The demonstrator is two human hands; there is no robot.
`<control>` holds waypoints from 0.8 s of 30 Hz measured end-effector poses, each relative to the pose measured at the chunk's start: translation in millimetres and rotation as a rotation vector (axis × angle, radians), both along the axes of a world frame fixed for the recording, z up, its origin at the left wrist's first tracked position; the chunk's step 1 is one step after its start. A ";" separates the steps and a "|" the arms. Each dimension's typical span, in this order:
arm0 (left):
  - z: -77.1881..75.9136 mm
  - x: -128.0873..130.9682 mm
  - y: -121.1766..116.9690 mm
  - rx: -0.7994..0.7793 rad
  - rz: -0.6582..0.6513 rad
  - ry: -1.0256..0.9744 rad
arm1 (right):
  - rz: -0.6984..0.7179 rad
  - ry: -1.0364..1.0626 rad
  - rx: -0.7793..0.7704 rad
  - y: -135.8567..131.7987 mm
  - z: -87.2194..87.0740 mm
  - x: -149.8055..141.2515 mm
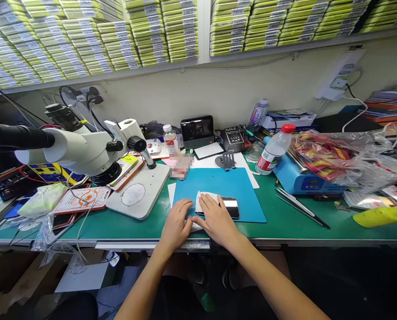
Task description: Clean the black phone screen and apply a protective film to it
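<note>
smartphone point(232, 207), glossy, partly under white tissue point(197, 206) and flat right fingers point(207, 202) (left fingers point(182, 204) bent, hold unclear); bare blue mat point(241, 184) beyond.

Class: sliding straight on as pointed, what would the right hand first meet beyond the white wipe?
Past the white wipe, the right hand would cross the blue mat, then probably meet the pixelated item near its far corner; depth is unclear.

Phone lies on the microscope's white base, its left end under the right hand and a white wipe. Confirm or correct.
Wrong surface: the head view shows the phone on the blue mat, not the microscope's base. The right hand and white wipe are as stated.
</note>
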State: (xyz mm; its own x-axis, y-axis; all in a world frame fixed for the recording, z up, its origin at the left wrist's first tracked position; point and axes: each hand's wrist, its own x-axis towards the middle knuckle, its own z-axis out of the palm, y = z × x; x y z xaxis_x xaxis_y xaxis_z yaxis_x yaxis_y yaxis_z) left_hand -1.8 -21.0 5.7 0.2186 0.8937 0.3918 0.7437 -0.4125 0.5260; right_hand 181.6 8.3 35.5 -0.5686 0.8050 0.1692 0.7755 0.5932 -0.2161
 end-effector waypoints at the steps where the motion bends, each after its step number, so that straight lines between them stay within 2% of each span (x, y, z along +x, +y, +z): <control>1: 1.7 -0.3 -1.6 0.020 0.000 -0.031 | 0.005 0.000 -0.008 -0.2 0.0 0.5; 6: 20.7 -2.1 -19.8 0.169 -0.014 -0.222 | 0.022 0.024 -0.030 -23.6 -5.9 17.2; 10: 31.7 3.9 -21.1 0.177 -0.080 -0.168 | 0.015 0.019 -0.024 -22.4 -9.7 12.7; 13: 28.1 11.0 -6.9 0.108 -0.064 -0.076 | 0.020 0.007 -0.012 -12.9 -10.2 1.4; 16: 18.7 17.5 4.3 0.067 -0.112 0.041 | 0.025 0.003 0.010 -19.0 -12.6 3.6; 21: 10.1 49.3 1.8 0.050 -0.239 0.320 | -0.016 -0.065 0.102 -46.2 -24.9 46.8; 24: 11.8 79.2 4.2 0.043 -0.240 0.386 | -0.057 -0.102 0.142 -43.9 -30.5 72.0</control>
